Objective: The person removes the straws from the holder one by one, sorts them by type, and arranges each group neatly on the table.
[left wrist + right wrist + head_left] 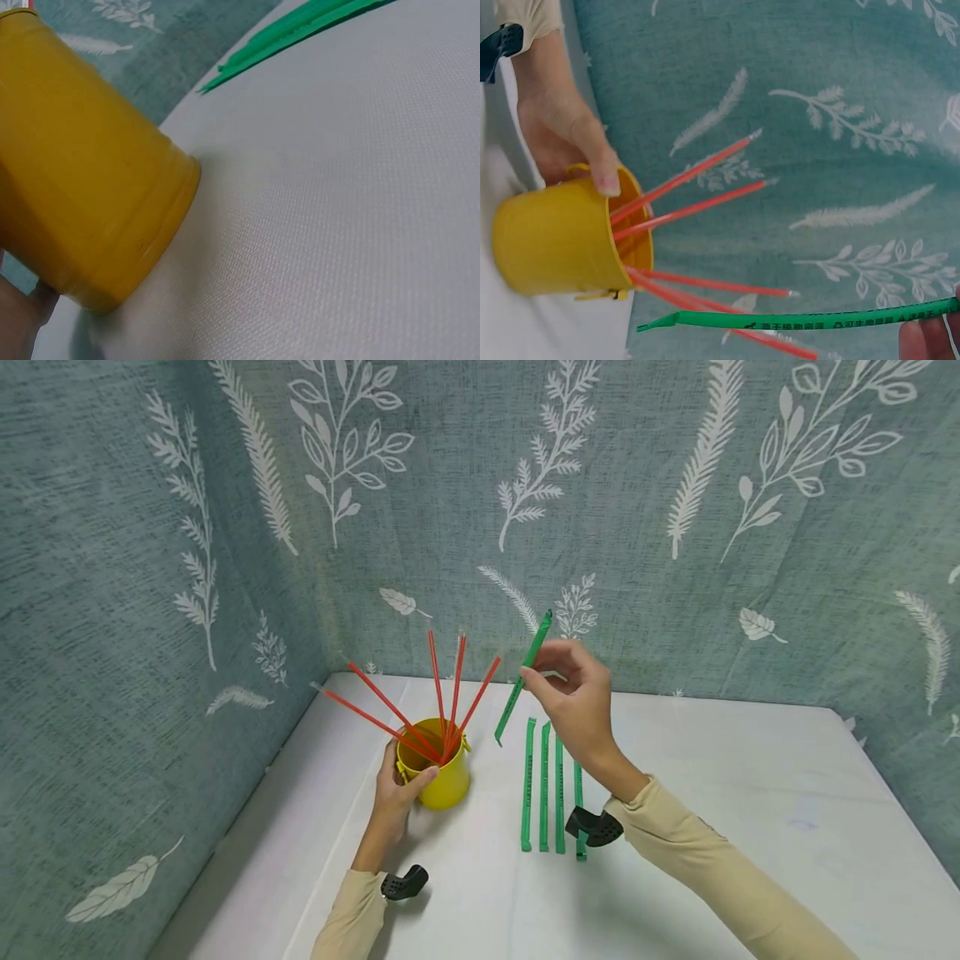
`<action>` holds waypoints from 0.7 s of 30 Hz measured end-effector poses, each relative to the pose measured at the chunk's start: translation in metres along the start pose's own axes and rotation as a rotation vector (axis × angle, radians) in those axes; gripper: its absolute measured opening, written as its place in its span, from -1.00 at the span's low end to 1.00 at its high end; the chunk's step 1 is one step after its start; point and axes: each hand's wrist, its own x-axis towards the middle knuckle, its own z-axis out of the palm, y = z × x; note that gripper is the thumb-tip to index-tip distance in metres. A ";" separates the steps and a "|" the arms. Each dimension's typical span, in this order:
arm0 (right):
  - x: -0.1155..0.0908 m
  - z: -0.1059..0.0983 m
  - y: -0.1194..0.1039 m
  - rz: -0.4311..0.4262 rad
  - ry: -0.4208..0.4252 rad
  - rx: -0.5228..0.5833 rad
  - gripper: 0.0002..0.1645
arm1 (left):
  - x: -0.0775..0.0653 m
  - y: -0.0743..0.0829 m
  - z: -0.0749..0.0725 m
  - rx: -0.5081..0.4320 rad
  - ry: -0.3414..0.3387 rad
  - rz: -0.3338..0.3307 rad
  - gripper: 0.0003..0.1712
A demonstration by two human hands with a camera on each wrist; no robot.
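Note:
My left hand [396, 789] grips a small yellow bucket [448, 789] by its side, thumb over the rim, on the white table. Several red straws in clear wrappers, one red straw [364, 712] among them, lean out of the bucket and fan apart. Up and to the right of it, my right hand [576, 697] pinches a green paper-wrapped straw [525, 675] between thumb and fingers, tilted in the air. Dark printing shows on that wrapper in the right wrist view. Below the right hand, several more green wrapped straws [544, 793] lie side by side.
The white table [750, 793] reaches to a green-grey cloth [637, 527] with white leaf prints, hung behind and at the left. Each wrist carries a black device, one at the left cuff [405, 883] and one at the right cuff [594, 827].

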 end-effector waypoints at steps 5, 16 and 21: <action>-0.003 -0.010 0.004 0.011 0.012 -0.009 -0.76 | -0.001 0.000 0.000 -0.002 -0.007 0.002 -0.17; -0.010 -0.030 0.009 0.078 0.030 -0.092 -0.73 | -0.001 0.000 -0.001 0.013 -0.009 0.008 -0.17; -0.012 -0.036 -0.003 0.098 0.034 -0.135 -0.73 | -0.001 0.002 -0.001 0.015 -0.007 0.003 -0.17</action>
